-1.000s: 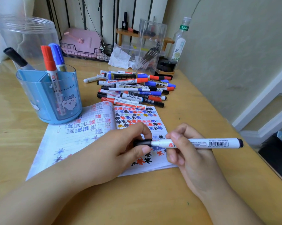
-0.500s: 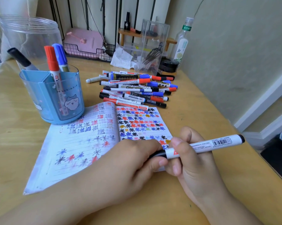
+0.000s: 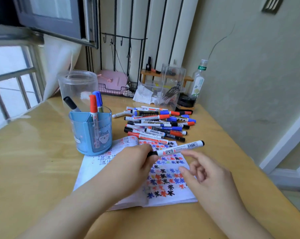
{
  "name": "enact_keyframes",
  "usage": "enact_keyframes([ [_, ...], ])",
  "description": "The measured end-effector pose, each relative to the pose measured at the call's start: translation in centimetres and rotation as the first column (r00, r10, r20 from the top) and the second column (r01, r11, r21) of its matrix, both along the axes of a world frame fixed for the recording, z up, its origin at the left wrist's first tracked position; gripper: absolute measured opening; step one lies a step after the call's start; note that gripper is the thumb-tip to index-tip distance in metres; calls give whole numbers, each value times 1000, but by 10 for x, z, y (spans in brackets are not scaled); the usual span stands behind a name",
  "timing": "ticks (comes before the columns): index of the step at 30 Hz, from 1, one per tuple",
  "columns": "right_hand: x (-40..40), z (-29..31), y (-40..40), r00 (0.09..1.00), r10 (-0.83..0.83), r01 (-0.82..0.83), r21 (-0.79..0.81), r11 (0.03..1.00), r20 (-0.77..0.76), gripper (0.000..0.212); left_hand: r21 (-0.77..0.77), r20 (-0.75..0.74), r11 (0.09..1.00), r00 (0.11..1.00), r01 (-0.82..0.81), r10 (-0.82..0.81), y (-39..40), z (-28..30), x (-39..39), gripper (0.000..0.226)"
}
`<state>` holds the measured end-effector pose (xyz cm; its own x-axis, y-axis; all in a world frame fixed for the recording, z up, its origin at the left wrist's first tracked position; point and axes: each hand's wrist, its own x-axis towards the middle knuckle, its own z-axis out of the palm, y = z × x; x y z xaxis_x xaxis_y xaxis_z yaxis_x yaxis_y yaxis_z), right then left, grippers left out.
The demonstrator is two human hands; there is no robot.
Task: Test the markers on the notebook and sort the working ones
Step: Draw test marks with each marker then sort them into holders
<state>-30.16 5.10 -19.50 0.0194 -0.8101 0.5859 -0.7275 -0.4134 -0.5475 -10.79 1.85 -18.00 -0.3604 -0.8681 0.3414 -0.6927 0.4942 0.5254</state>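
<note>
My left hand (image 3: 133, 166) grips the black cap end of a white marker (image 3: 178, 149), which points up and to the right above the open notebook (image 3: 164, 178). My right hand (image 3: 202, 173) hovers beside it with loosely bent fingers and holds nothing. The notebook's right page is full of red, blue and black star scribbles. A blue pen holder (image 3: 91, 131) to the left of the notebook holds a black, a red and a blue marker. Behind the notebook lies a pile of markers (image 3: 157, 125).
A clear plastic jar (image 3: 76, 87) stands behind the blue holder. At the back are a wire basket with a pink item (image 3: 114, 83), a clear acrylic box (image 3: 171, 83), crumpled tissue and a bottle (image 3: 198, 80). The wall runs along the table's right edge.
My right hand has let go of the marker and moved down and right. My left hand now holds the marker alone by its cap end. The camera has tilted up.
</note>
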Motion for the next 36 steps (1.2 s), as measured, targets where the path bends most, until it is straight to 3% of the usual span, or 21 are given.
enact_keyframes([
  [2,11,10,-10,945,-40,-1,-126,992,-325,32,-7,21,1000,1000,-9,9,5,8,4,19],
  [3,19,15,-16,906,-67,-5,-168,986,-417,31,1,24,1000,1000,-14,14,8,10,7,20],
  [6,42,22,-31,849,-41,-72,-191,979,-527,21,5,-13,997,997,-76,76,17,8,27,19],
  [8,56,22,-37,865,19,-115,-161,980,-501,17,-36,-128,984,977,-174,168,19,-1,49,27],
  [11,77,34,-40,947,125,-153,-74,985,-296,8,-237,-269,888,905,-395,331,14,-14,89,35],
  [13,91,44,-39,973,159,-176,-89,980,-165,6,-283,-220,822,867,-495,447,6,-19,111,34],
  [17,119,64,-42,977,202,-194,-104,976,75,10,-185,-65,849,868,-496,493,-6,-25,121,68],
  [20,137,73,-55,929,288,-291,-21,956,233,13,-188,-31,848,866,-495,499,-6,-30,117,75],
  [25,166,82,-81,929,323,-330,9,944,180,14,-289,23,848,883,-444,470,-1,-36,114,70],
  [29,180,82,-95,952,282,-294,103,950,115,21,-250,-118,856,891,-454,438,0,-35,115,66],
  [36,193,85,-107,954,272,-226,295,928,-126,32,-242,-172,878,909,-413,381,-2,-39,115,68],
])
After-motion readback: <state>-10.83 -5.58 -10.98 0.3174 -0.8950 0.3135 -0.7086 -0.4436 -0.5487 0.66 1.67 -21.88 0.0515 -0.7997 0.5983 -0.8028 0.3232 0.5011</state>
